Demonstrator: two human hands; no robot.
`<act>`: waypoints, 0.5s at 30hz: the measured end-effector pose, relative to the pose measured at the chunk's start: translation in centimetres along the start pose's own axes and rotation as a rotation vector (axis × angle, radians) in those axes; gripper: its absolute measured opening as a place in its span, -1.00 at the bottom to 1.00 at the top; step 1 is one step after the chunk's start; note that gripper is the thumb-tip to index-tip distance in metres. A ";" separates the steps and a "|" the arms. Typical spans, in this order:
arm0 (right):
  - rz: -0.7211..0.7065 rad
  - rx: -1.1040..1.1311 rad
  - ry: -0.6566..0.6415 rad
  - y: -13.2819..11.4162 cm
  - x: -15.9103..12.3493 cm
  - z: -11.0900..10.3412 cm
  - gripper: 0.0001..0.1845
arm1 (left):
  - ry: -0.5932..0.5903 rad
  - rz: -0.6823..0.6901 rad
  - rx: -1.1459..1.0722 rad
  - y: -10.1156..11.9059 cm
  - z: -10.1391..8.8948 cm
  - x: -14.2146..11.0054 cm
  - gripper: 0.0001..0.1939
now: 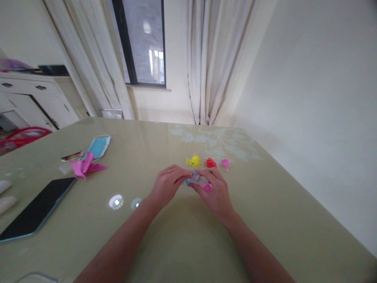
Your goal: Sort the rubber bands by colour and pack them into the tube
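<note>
Above the table, a small clear plastic container [199,180] lies tilted between my two hands, with pale blue showing at its left end and a round pink piece [207,187] at its right end. My right hand [216,190] is closed around its body, thumb below and fingers over the top. The fingertips of my left hand [168,184] pinch its left end. Just beyond my hands sit a small heap of thin yellow pieces [193,160], a heap of thin red pieces [210,162] and a tiny pink cup [225,164].
On the table's left [118,239] lie a dark tablet [37,210], a pink folded paper shape [86,166] and a blue face mask [99,147]. White objects [7,203] show at the left edge. A wall [318,98] borders the right side; curtains [218,59] hang behind.
</note>
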State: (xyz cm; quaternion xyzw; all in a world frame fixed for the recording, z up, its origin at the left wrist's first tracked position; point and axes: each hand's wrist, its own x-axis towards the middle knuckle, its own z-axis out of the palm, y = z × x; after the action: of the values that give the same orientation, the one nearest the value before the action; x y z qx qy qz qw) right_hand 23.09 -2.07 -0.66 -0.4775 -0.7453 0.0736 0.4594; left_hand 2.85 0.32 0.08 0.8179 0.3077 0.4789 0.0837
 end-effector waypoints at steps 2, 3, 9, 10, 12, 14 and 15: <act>0.000 0.028 -0.012 -0.1 0.0 0.0 -0.66 | 0.037 -0.049 -0.024 0.0 0.1 0.1 -0.80; 0.004 0.045 -0.014 -0.2 0.0 0.0 -0.66 | 0.044 -0.054 -0.039 0.0 0.1 0.2 -0.81; 0.064 0.146 -0.021 -0.4 0.3 -0.2 -0.66 | 0.047 -0.046 -0.165 0.0 0.3 0.1 -0.78; 0.077 0.157 -0.022 -0.4 0.3 -0.2 -0.67 | 0.049 -0.058 -0.173 0.0 0.3 0.1 -0.77; 0.092 0.175 -0.021 -0.4 0.4 -0.2 -0.68 | 0.049 -0.065 -0.182 0.1 0.3 0.1 -0.75; 0.101 0.185 -0.014 -0.4 0.4 -0.1 -0.68 | 0.032 -0.044 -0.184 0.3 0.3 0.1 -0.72; 0.107 0.187 -0.009 -0.4 0.4 -0.1 -0.67 | 0.019 -0.032 -0.181 0.3 0.3 0.0 -0.71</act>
State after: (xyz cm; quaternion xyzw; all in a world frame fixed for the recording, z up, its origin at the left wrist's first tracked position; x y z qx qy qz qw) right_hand 22.85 -1.98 -0.17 -0.4715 -0.7107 0.1694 0.4938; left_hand 3.25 0.16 0.08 0.7974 0.2771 0.5109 0.1623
